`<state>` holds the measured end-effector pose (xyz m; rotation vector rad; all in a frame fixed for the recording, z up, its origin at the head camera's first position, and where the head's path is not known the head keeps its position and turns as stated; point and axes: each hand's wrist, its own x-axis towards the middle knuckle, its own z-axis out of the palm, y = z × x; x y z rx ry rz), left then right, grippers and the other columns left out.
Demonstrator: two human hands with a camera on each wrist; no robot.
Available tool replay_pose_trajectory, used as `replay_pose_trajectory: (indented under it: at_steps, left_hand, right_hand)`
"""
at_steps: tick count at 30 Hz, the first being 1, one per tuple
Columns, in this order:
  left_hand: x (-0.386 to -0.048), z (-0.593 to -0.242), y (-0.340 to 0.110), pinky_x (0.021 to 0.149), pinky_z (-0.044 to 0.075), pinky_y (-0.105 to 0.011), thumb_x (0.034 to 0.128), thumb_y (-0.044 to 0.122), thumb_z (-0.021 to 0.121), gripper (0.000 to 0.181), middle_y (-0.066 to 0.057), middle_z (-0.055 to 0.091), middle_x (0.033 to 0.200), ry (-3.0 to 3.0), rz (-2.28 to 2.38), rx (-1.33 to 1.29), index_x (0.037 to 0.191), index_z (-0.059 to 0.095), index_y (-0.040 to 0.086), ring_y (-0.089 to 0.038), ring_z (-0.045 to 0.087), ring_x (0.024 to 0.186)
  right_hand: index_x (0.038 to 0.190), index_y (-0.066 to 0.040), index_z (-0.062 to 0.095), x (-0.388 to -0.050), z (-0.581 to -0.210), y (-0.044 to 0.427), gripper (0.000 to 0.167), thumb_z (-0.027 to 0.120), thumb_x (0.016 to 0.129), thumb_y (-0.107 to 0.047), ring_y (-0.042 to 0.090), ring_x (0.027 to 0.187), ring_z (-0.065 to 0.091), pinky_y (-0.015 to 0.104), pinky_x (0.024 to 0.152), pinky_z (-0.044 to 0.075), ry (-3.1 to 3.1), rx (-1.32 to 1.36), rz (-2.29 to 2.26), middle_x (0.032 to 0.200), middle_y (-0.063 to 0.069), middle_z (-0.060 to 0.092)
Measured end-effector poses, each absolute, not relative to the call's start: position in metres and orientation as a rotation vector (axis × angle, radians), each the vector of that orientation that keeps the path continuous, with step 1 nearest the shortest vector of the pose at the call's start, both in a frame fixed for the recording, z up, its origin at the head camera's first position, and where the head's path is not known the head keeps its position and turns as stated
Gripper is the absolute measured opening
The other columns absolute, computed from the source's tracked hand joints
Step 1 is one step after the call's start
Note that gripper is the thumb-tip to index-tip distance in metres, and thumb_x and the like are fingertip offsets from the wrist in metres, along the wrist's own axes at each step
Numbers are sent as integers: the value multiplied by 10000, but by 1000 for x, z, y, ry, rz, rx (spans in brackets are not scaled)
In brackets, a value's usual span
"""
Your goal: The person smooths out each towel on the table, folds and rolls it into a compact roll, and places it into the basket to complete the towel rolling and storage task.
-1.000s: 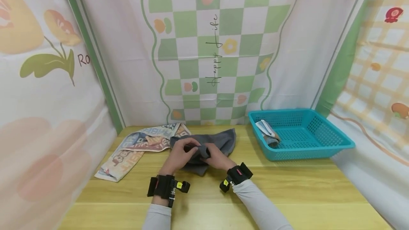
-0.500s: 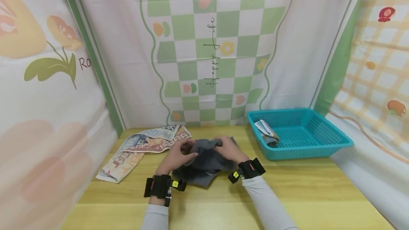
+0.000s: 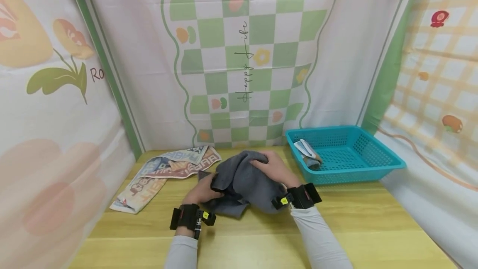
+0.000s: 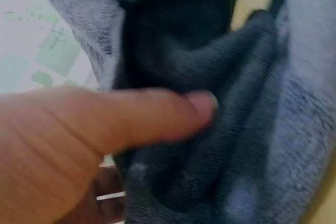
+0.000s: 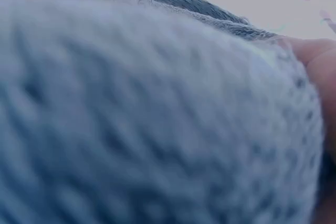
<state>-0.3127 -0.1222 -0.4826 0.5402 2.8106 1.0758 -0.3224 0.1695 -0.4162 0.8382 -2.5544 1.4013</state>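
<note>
The grey towel [image 3: 248, 182] is at the middle of the table [image 3: 239, 248], bunched between my two hands, its top part raised into a loose hump and a darker fold open on the left. My right hand [image 3: 274, 167] grips it on the far right side, thumb over the near face. My left hand [image 3: 203, 190] holds the left side, thumb lying straight across the dark fold and fingers going behind the cloth (how firmly they pinch, I can't tell, as the cloth hides their tips). The right wrist view is mostly blurred fabric.

I'd judge the grey towel only partly handled: it has no neat shape yet, and a near corner lies spread on the wood.

Left of it lies the patterned towel [image 3: 149, 182], stretched out with one end turned over itself and touched by neither hand, so I'd count it as not started.

To the right is the teal basket [image 3: 397, 164]. One compact cloth bundle [image 3: 309, 155] sits against its left wall, which looks to me like a finished piece; I make that one done, one under way and one left.
</note>
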Motion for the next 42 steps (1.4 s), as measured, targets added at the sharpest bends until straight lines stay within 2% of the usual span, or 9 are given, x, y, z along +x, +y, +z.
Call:
replay_pose_trajectory:
  at_steps: [2,5,9,16,19,22,29,34,42]
  left_hand:
    - [-312,-485,-122,1081,408,-610,836,174,826,788,-288,499,1466,2840,1018,523,1484,444,-59,-474,477,1349]
    - [-310,-486,-124,1038,442,-617,819,112,832,677,-267,573,1389,2913,950,476,1410,542,-46,-467,535,1285]
    - [-307,-486,-129,1017,474,-578,891,49,739,482,-246,613,1343,2958,932,420,1347,608,-35,-449,566,1254]
    - [-303,-479,-139,859,535,-521,995,33,595,277,-203,684,1200,3015,1106,414,1259,670,-10,-372,665,1035]
    - [-304,-474,-140,853,538,-515,1010,72,597,288,-215,682,1205,3042,1213,422,1275,662,-20,-371,668,1030]
    - [-305,-466,-138,966,508,-543,1023,109,589,339,-241,646,1288,3051,1305,419,1329,631,-28,-399,620,1174]
    - [-305,-456,-124,1021,476,-555,1064,156,504,358,-256,618,1327,2989,1430,431,1354,601,-31,-415,590,1228]
    - [-302,-457,-110,943,509,-531,1064,203,492,360,-229,628,1303,2933,1453,365,1330,605,-12,-375,627,1145]
    - [-301,-458,-121,840,531,-505,1018,212,621,275,-180,662,1240,2978,1372,368,1246,676,70,-349,650,1033]
  right_hand:
    - [1140,-132,734,-323,-417,174,204,653,1008,-265,187,935,685,387,846,550,-2560,851,1399,1066,59,725]
    - [1105,-119,711,-327,-423,181,180,642,1016,-260,207,921,662,402,828,533,-2581,833,1376,1045,70,700]
    - [1100,-72,694,-338,-439,192,165,668,997,-198,266,961,650,444,860,518,-2577,736,1309,1055,113,688]
    - [1319,18,602,-338,-449,193,419,725,924,-48,423,1138,573,546,952,492,-2622,735,1056,1273,238,598]
    - [1254,20,639,-332,-442,183,365,740,910,-48,359,1035,636,472,895,540,-2640,839,1129,1131,181,663]
    - [1177,9,683,-325,-438,168,318,775,894,-101,237,905,678,358,806,574,-2745,1005,1230,985,92,702]
    - [1074,-111,730,-307,-463,125,377,867,785,-310,89,826,649,237,732,530,-3017,1297,891,944,0,717]
    - [1033,-181,734,-292,-480,101,412,876,739,-432,76,816,525,230,703,454,-2971,1366,672,947,-40,625]
    - [937,-165,706,-301,-503,96,72,764,894,-157,144,892,489,298,821,418,-2780,1282,534,944,-9,604]
